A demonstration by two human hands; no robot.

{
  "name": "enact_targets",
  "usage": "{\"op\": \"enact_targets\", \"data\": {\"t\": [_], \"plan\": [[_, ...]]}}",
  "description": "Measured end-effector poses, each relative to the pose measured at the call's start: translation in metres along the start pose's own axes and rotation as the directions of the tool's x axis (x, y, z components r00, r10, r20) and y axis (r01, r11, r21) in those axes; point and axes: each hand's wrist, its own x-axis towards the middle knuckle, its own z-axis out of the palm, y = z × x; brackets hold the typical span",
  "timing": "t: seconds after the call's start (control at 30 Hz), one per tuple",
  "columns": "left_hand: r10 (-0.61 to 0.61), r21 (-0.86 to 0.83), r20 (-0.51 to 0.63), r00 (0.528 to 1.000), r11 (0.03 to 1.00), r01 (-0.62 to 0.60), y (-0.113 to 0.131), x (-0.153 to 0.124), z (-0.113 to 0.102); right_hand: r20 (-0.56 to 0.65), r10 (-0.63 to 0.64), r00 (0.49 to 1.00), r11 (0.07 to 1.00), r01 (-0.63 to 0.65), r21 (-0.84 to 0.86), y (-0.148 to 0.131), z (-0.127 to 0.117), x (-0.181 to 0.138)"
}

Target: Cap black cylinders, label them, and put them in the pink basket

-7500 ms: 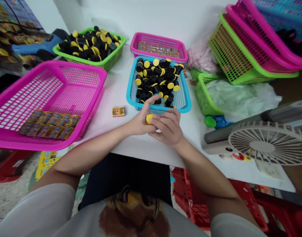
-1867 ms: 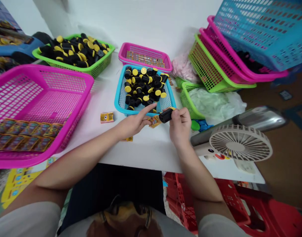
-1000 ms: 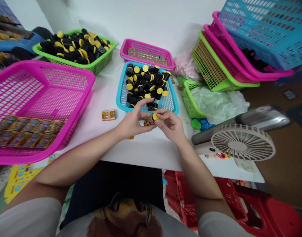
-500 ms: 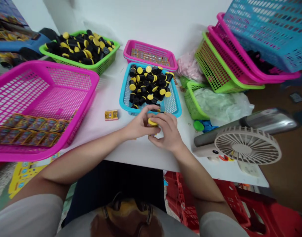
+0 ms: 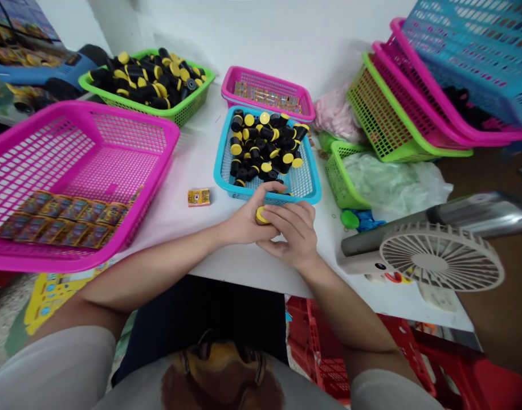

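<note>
Between my two hands, just in front of the blue basket (image 5: 221,177), is a small round canister with a yellow cap (image 5: 261,215). My left hand (image 5: 249,219) is wrapped round it from the left, its index finger reaching toward the basket. From the other side my right hand (image 5: 293,230) has its fingers on the cap, and the canister's body is mostly hidden. Black canisters with yellow caps (image 5: 265,149) are heaped in the blue basket. A small printed yellow packet (image 5: 199,197) lies on the white table left of my hands.
At left stands a large pink basket (image 5: 158,128) with rows of printed packets (image 5: 75,219). Behind are a green basket (image 5: 188,111) of canisters and a pink one (image 5: 308,114). On the right are stacked baskets (image 5: 383,128), plastic bags (image 5: 395,176), a grey fan (image 5: 432,259) and a metal cylinder (image 5: 478,213).
The yellow cap now faces more toward me, and my hands have closed in around the canister. The whole view has shifted slightly, with objects appearing farther right.
</note>
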Motion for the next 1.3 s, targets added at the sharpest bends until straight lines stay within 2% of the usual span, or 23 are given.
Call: {"op": "enact_targets", "data": {"t": [0.07,0.17,0.23,0.3,0.37,0.47,0.53,0.63,0.73,0.8,0.87,0.97,1.03,1.13,1.3], "plan": [[0.049,0.13,-0.14,0.989,0.991,-0.031,-0.003,0.0,0.005,0.051,0.037,0.998,0.999,-0.038,0.006,0.003,0.003,-0.006],[0.097,0.229,-0.352,0.931,0.973,-0.015,-0.01,-0.004,0.017,0.103,0.061,0.993,0.998,-0.063,0.014,0.006,0.007,-0.012],[0.117,0.254,-0.442,0.889,0.967,-0.001,-0.015,-0.006,0.023,0.079,0.033,0.996,0.999,-0.031,-0.026,0.007,0.009,-0.013],[0.13,0.25,-0.483,0.866,0.968,-0.006,-0.019,-0.006,0.026,0.033,-0.017,0.999,0.995,0.02,-0.095,0.008,0.011,-0.013],[0.098,0.187,-0.46,0.882,0.982,-0.011,-0.019,-0.005,0.027,-0.006,-0.033,0.999,0.991,0.032,-0.128,0.011,0.012,-0.013],[-0.007,0.06,-0.366,0.93,0.998,0.031,-0.015,0.001,0.025,-0.065,0.029,0.997,0.999,-0.032,-0.04,0.017,0.012,-0.013],[-0.052,0.021,-0.328,0.943,0.998,0.063,-0.012,0.003,0.023,-0.081,0.077,0.994,0.997,-0.077,0.003,0.019,0.011,-0.01],[-0.081,0.023,-0.287,0.954,0.996,0.091,-0.01,0.004,0.018,0.008,0.099,0.995,0.992,-0.099,0.074,0.016,0.004,0.0],[-0.001,0.163,-0.322,0.947,0.985,0.056,-0.014,0.004,0.007,0.166,0.104,0.981,0.957,-0.144,0.252,0.014,-0.008,0.013],[0.125,0.374,-0.332,0.935,0.927,0.009,-0.018,0.004,-0.002,0.215,0.193,0.957,0.891,-0.263,0.37,0.014,-0.014,0.018],[0.223,0.586,-0.267,0.938,0.81,-0.026,-0.02,0.003,-0.009,0.257,0.334,0.907,0.763,-0.421,0.491,0.016,-0.017,0.02],[0.251,0.778,-0.151,0.956,0.627,-0.042,-0.021,0.001,-0.014,0.357,0.467,0.809,0.542,-0.581,0.607,0.016,-0.015,0.02],[0.228,0.833,-0.117,0.967,0.552,-0.029,-0.021,0.0,-0.016,0.414,0.483,0.772,0.447,-0.624,0.641,0.015,-0.013,0.02],[0.179,0.863,-0.103,0.978,0.505,-0.002,-0.02,-0.001,-0.017,0.467,0.495,0.733,0.359,-0.662,0.658,0.014,-0.013,0.02],[0.149,0.879,-0.039,0.988,0.476,-0.037,-0.018,0.001,-0.017,0.498,0.517,0.696,0.32,-0.697,0.641,0.014,-0.015,0.021]]}}
